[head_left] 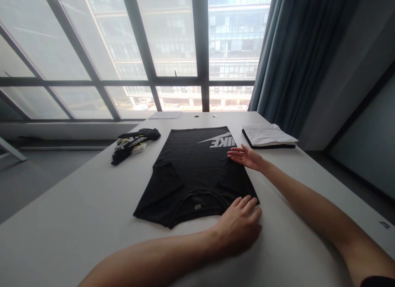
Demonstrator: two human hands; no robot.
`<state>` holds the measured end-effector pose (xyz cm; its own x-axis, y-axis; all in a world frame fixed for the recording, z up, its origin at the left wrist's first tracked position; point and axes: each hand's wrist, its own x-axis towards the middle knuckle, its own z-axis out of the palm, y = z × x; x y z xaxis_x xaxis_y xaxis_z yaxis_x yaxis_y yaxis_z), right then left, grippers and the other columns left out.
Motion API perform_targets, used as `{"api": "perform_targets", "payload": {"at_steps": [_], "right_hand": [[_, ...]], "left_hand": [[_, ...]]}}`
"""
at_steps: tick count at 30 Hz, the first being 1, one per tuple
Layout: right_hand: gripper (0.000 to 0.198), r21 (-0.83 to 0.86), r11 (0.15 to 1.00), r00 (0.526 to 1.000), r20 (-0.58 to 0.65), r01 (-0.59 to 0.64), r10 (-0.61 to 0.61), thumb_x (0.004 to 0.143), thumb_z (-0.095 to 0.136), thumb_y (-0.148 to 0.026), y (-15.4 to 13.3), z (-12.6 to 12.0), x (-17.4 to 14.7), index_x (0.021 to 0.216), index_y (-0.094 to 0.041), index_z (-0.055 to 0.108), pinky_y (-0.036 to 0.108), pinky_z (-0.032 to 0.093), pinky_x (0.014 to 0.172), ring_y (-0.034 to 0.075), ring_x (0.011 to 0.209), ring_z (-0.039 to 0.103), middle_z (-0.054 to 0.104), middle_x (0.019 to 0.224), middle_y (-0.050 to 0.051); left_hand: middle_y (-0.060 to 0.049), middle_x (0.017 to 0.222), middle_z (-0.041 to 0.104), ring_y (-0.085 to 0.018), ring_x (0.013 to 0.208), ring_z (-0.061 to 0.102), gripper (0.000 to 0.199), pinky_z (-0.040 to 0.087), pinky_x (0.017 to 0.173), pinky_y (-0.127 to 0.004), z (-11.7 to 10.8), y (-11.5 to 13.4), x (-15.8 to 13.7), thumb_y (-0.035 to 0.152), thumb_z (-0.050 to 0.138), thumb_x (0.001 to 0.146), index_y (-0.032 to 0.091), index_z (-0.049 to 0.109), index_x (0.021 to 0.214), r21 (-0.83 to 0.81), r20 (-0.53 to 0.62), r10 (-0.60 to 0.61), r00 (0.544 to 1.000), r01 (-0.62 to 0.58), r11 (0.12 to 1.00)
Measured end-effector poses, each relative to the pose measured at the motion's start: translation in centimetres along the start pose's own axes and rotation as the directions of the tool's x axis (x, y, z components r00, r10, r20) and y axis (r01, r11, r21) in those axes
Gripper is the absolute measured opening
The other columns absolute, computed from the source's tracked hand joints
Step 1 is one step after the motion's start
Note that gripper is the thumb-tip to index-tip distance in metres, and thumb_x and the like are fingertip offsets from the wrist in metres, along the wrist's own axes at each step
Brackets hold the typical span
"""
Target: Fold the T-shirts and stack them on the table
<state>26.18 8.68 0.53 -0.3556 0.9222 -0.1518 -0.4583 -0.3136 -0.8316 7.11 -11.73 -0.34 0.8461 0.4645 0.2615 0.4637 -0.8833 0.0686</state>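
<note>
A black T-shirt (194, 163) with a white NIKE print is spread flat, its collar towards me and its hem at the far side. The print reads upside down from here. My left hand (240, 223) rests palm down by the near right sleeve, its slightly bent fingers apart and touching the cloth. Farther up the same side, my right hand (246, 157) is held sideways with straight fingers at the shirt's right edge, near the print. Nothing shows in its grasp; whether the fingertips press on the fabric is hard to tell.
On the white table (92, 200), a crumpled dark garment (134, 143) with white and yellow markings lies to the left. A folded stack of white and black cloth (268, 135) sits at the right. A paper sheet (166, 115) is at the far edge, before windows and a blue curtain (284, 60).
</note>
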Motion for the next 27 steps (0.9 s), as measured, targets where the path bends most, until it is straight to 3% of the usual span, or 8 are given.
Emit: {"api": "perform_targets", "payload": {"at_steps": [3,6,9,12,16,21,24,27], "right_hand": [[0.049,-0.011,1.000,0.999,0.035,0.006,-0.005,0.110,0.030,-0.040,0.2,-0.2,-0.9,0.115,-0.008,0.067,0.041,0.054,0.106,0.026,0.111,0.073,0.075,0.118,0.020],[0.054,0.023,0.997,0.997,0.020,0.074,-0.074,0.110,0.026,-0.043,0.2,-0.5,-1.6,0.114,-0.010,0.068,0.042,0.051,0.109,0.025,0.114,0.071,0.075,0.119,0.019],[0.057,0.046,0.996,0.997,0.019,0.078,-0.079,0.110,0.025,-0.047,0.2,-1.0,-1.8,0.116,-0.010,0.067,0.045,0.050,0.109,0.027,0.115,0.071,0.074,0.121,0.020],[0.055,0.035,0.999,1.000,0.023,0.012,-0.013,0.109,0.027,-0.050,0.7,-1.4,-1.6,0.120,-0.011,0.065,0.050,0.052,0.105,0.029,0.115,0.071,0.072,0.123,0.021],[0.051,0.020,1.000,1.000,0.026,0.013,-0.013,0.108,0.030,-0.049,1.2,-1.5,-1.5,0.119,-0.013,0.065,0.050,0.054,0.103,0.028,0.115,0.070,0.071,0.125,0.020],[0.034,-0.095,0.974,0.978,-0.016,0.205,-0.207,0.102,0.048,-0.044,0.7,-0.1,-2.4,0.110,-0.020,0.071,0.042,0.057,0.095,0.024,0.104,0.072,0.075,0.118,0.011],[0.026,-0.379,0.874,0.943,-0.009,0.305,-0.333,0.090,0.066,-0.041,0.4,1.5,-3.5,0.104,-0.021,0.074,0.034,0.058,0.076,0.019,0.083,0.071,0.077,0.104,0.008],[0.032,-0.659,0.645,0.910,0.160,0.387,-0.383,0.086,0.072,-0.045,0.8,3.3,-5.5,0.105,-0.019,0.075,0.032,0.055,0.069,0.020,0.078,0.068,0.077,0.095,0.008]], "left_hand": [[-0.015,0.158,0.045,-0.033,0.145,0.042,0.044,0.040,0.116,-0.049,-0.6,-0.3,0.5,0.041,0.047,0.104,0.016,0.056,0.139,0.014,-0.053,-0.001,0.999,0.002,1.000],[-0.016,0.160,0.043,-0.033,0.148,0.039,0.053,0.035,0.120,-0.050,-0.9,-1.5,1.3,0.046,0.044,0.106,0.015,0.050,0.148,0.021,-0.102,-0.116,0.988,0.119,0.993],[-0.022,0.159,0.043,-0.038,0.149,0.036,0.064,0.034,0.119,-0.055,-0.5,-3.2,1.4,0.054,0.041,0.105,0.010,0.048,0.151,0.037,-0.037,-0.311,0.950,0.312,0.949],[-0.025,0.159,0.042,-0.044,0.150,0.033,0.072,0.033,0.117,-0.060,0.2,-4.3,0.8,0.062,0.040,0.103,0.009,0.048,0.152,0.047,0.041,-0.418,0.907,0.416,0.908],[-0.023,0.159,0.042,-0.046,0.149,0.033,0.071,0.033,0.117,-0.062,0.5,-4.2,0.3,0.062,0.039,0.103,0.011,0.049,0.152,0.034,0.053,-0.436,0.898,0.435,0.900],[-0.018,0.157,0.047,-0.042,0.147,0.038,0.061,0.037,0.117,-0.059,-2.5,-4.4,0.7,0.056,0.041,0.105,0.015,0.053,0.148,-0.048,0.035,-0.368,0.929,0.370,0.928],[-0.013,0.150,0.055,-0.031,0.139,0.052,0.046,0.043,0.115,-0.045,-6.2,-6.8,-0.2,0.044,0.048,0.105,0.018,0.059,0.142,-0.147,-0.002,-0.280,0.960,0.277,0.950],[-0.008,0.140,0.062,-0.023,0.127,0.060,0.037,0.046,0.111,-0.036,-9.5,-10.5,-3.2,0.034,0.057,0.102,0.024,0.063,0.137,-0.234,-0.035,-0.198,0.980,0.185,0.954]]}}
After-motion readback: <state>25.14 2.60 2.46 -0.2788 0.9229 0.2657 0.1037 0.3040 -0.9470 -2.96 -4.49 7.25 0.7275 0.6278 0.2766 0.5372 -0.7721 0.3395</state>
